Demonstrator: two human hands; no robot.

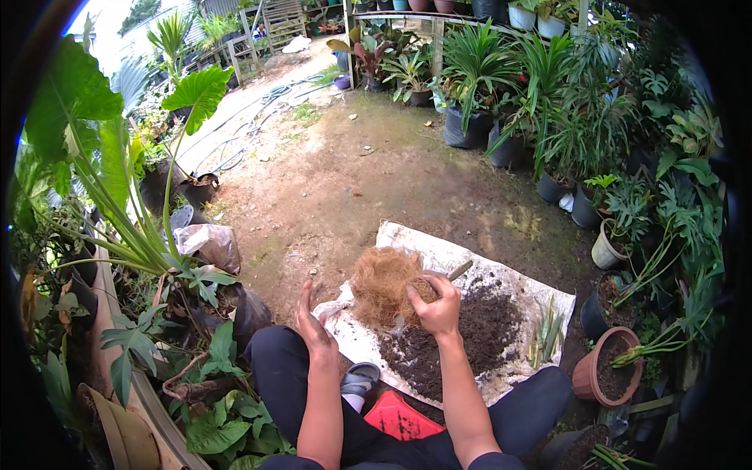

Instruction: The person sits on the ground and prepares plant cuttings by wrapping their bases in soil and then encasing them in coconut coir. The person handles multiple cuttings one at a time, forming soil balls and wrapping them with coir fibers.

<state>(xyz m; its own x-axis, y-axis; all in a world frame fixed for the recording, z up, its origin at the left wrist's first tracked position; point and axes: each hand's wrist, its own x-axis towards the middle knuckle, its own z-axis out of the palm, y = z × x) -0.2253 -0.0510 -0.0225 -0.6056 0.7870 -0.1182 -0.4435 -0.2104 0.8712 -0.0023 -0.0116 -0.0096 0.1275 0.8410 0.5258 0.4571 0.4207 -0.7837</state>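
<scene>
My right hand (439, 309) is closed round a small brown fibrous clump (423, 292), from which a short grey-green plant cutting (460, 270) sticks out to the upper right. Loose coconut fibre (384, 286) lies in a tangled heap just left of that hand. My left hand (316, 325) is held up beside the heap, apart from it, fingers stretched and nothing in them. Beneath lies a white sack sheet (407, 239) with dark soil (478, 333) spread over its middle. Several green leaf cuttings (546, 337) rest on its right side.
Between my legs is a red plastic object (402, 417), near a grey sandal (359, 379) on my foot. A terracotta-coloured pot (605, 368) and black pots line the right. Large leafy plants (117, 157) crowd the left. A hose (270, 98) curls across the ground beyond.
</scene>
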